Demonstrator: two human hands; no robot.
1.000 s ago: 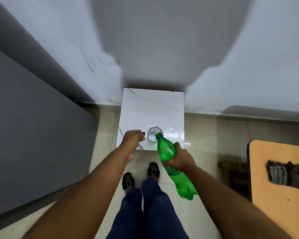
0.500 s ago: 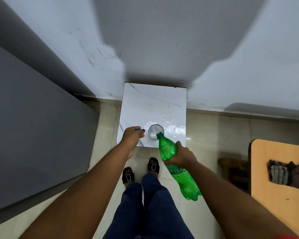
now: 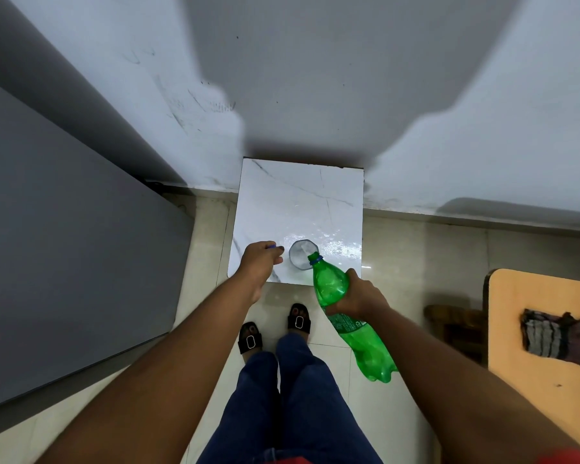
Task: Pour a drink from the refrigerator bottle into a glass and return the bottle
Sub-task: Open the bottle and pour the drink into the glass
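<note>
With mouth now over the rim and liquid showing, pouring one green plastic bottle (image 3: 332,286), gripped in right hand (image 3: 359,296) fingers, into one clear faceted glass (image 3: 301,254) near the white marble counter (image 3: 282,202) front edge. Left hand (image 3: 260,261) curled beside the glass, pinching one small blue cap (image 3: 272,245).

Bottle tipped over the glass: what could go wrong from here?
The glass stands near the front edge of the small marble table; a nudge from the bottle neck could push it off. The left hand is beside the glass, not visibly gripping it, so nothing steadies it. The right hand alone holds the bottle, so a wobble could send the pour past the narrow rim.
</note>
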